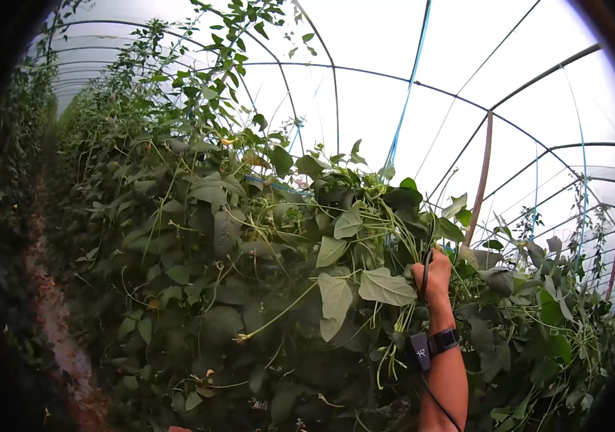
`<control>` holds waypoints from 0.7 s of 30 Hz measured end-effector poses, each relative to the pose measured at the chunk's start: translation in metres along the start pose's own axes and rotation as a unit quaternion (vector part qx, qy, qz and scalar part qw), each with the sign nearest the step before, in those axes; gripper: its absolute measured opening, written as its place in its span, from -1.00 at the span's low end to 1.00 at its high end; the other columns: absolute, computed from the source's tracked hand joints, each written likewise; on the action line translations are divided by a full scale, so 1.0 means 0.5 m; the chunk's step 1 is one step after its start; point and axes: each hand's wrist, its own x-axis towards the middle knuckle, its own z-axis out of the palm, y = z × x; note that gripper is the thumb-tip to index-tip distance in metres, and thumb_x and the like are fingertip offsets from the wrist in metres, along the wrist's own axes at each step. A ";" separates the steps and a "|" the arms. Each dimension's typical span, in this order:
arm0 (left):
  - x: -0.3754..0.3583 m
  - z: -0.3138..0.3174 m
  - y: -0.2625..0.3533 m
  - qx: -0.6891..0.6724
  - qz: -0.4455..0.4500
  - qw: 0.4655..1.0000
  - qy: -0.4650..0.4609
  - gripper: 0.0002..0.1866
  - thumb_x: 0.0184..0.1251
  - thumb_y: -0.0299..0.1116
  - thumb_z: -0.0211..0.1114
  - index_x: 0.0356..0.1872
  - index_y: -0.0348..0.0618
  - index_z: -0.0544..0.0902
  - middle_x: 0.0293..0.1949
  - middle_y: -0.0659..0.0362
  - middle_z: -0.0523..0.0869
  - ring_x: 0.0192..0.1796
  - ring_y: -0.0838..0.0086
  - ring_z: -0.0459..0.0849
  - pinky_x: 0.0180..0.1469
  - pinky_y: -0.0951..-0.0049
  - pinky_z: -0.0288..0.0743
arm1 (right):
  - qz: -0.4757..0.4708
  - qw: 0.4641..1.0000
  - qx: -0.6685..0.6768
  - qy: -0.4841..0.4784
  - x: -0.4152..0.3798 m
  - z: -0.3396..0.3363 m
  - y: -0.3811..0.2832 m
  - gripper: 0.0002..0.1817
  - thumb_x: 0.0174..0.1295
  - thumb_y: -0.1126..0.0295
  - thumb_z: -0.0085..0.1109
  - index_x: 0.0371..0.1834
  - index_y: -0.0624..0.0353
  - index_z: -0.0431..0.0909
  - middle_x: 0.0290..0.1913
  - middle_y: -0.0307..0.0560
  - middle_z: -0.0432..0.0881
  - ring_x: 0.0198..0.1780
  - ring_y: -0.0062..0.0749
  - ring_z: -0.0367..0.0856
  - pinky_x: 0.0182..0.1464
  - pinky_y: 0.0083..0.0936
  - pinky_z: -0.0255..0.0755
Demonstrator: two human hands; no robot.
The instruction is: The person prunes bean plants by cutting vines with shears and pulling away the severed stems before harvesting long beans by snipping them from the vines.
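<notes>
My right hand (433,275) is raised among the climbing plants right of centre, its fingers closed round a bunch of green stems (401,237). A black cable runs over this hand and down the forearm, past a wristband with a dark device (421,351). Broad green leaves (386,286) hang just left of the fist, and thin green pods (386,363) dangle below it. Of my left hand, only a small sliver of skin (179,429) shows at the bottom edge; its fingers are hidden.
Dense foliage (214,309) fills the middle and both sides. A dirt path (62,331) runs along the left. Overhead are the arched hoops of a plastic tunnel, blue strings (409,86) and a brown pole (481,173).
</notes>
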 end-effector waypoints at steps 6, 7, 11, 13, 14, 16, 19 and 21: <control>0.086 -0.393 0.229 -0.403 0.286 0.866 0.077 -0.75 0.27 -0.43 0.22 -0.03 -0.21 0.57 -0.08 0.08 0.67 0.00 0.43 0.62 0.03 0.45 0.50 | 0.005 0.998 0.059 0.002 0.051 -0.101 -0.012 -0.78 -0.21 0.40 0.14 -0.60 0.35 0.39 -0.71 -0.08 0.39 -0.64 -0.41 0.34 -0.51 -0.40 0.27; 0.111 -0.442 0.261 -0.488 0.370 0.784 0.101 -0.72 0.30 -0.37 0.21 -0.03 -0.31 0.55 -0.12 0.09 0.67 -0.03 0.43 0.62 -0.02 0.43 0.52 | -0.007 0.996 0.083 -0.008 0.039 -0.095 -0.018 -0.79 -0.17 0.40 0.14 -0.60 0.34 0.39 -0.71 -0.15 0.38 -0.62 -0.51 0.33 -0.53 -0.45 0.24; 0.210 -0.666 0.434 -0.733 0.405 0.539 0.089 -0.54 0.32 -0.41 0.18 0.14 -0.44 0.30 0.08 -0.09 0.51 0.14 0.22 0.52 0.11 0.34 0.48 | 0.008 0.990 0.139 -0.039 -0.051 -0.086 -0.086 -0.83 -0.08 0.44 0.12 -0.61 0.33 0.39 -0.71 -0.21 0.38 -0.62 -0.55 0.30 -0.54 -0.49 0.23; 0.335 -0.739 0.491 -0.749 0.374 0.539 0.098 -0.59 0.27 -0.28 0.27 0.01 -0.35 0.45 0.00 0.00 0.54 0.03 0.34 0.55 0.03 0.39 0.49 | 0.005 0.991 0.127 -0.041 -0.087 -0.070 -0.087 -0.80 -0.02 0.43 0.15 -0.60 0.32 0.38 -0.71 -0.17 0.37 -0.62 -0.56 0.31 -0.55 -0.46 0.23; 0.340 -0.776 0.513 -0.771 0.344 0.531 0.065 -0.61 0.25 -0.22 0.28 -0.03 -0.29 0.50 -0.04 0.06 0.56 -0.03 0.37 0.55 0.01 0.37 0.49 | -0.008 0.991 0.129 -0.023 -0.102 -0.065 -0.105 -0.80 -0.01 0.44 0.16 -0.59 0.32 0.37 -0.72 -0.13 0.37 -0.64 -0.52 0.32 -0.55 -0.43 0.23; 0.412 -0.827 0.538 -0.825 0.306 0.475 0.006 -0.69 0.27 -0.18 0.23 -0.15 -0.23 0.52 -0.16 0.09 0.61 -0.13 0.35 0.59 -0.03 0.31 0.48 | -0.032 0.994 0.103 0.001 -0.128 -0.049 -0.122 -0.78 0.00 0.45 0.18 -0.59 0.31 0.33 -0.74 -0.07 0.36 -0.68 -0.41 0.34 -0.57 -0.38 0.24; 0.415 -0.872 0.558 -0.861 0.302 0.406 -0.046 -0.76 0.34 -0.19 0.13 -0.26 -0.18 0.51 -0.33 0.14 0.61 -0.29 0.40 0.58 -0.17 0.39 0.47 | -0.012 0.995 0.100 -0.015 -0.158 -0.036 -0.148 -0.78 0.05 0.50 0.15 -0.57 0.28 0.27 -0.72 -0.14 0.31 -0.66 -0.53 0.24 -0.59 -0.47 0.17; 0.448 -0.860 0.554 -0.875 0.301 0.376 -0.042 -0.78 0.37 -0.21 0.07 -0.31 -0.16 0.50 -0.44 0.16 0.58 -0.39 0.46 0.55 -0.29 0.49 0.46 | -0.016 0.994 0.110 -0.011 -0.177 -0.009 -0.143 -0.78 0.05 0.51 0.13 -0.57 0.27 0.26 -0.74 -0.12 0.31 -0.69 -0.53 0.25 -0.61 -0.46 0.16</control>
